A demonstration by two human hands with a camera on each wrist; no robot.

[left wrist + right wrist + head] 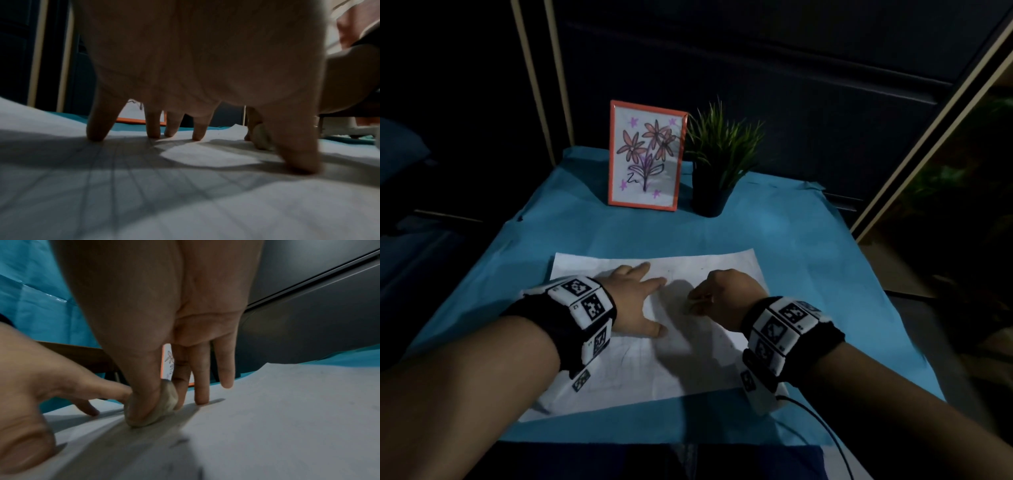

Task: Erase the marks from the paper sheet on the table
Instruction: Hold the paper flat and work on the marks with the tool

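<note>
Paper sheet lies flat in the lower middle of the head view, on a blue cloth that covers the bench. Faint pencil lines show on the sheet near the bottom. The left hand sits on the sheet at the middle left, fingers spread wide and pressing down. The right hand is just beside it to the right, fingers bent toward the paper. From this view I cannot tell what it holds. Both wrists wear black bands with black and white square tags. At the top middle of the frame a flower picture in an orange frame stands up, and a small green plant in a dark pot stands just beside it on the right.

In the left wrist view, the left hand fills the top. Its fingertips touch the paper sheet, which has thin grey lines on it. At the right, a pale eraser touches the sheet.

In the right wrist view, the right hand comes down from the top. Its thumb and fingers pinch the grey eraser and press it on the paper sheet in the middle. The left hand rests spread on the sheet at the lower left.
</note>
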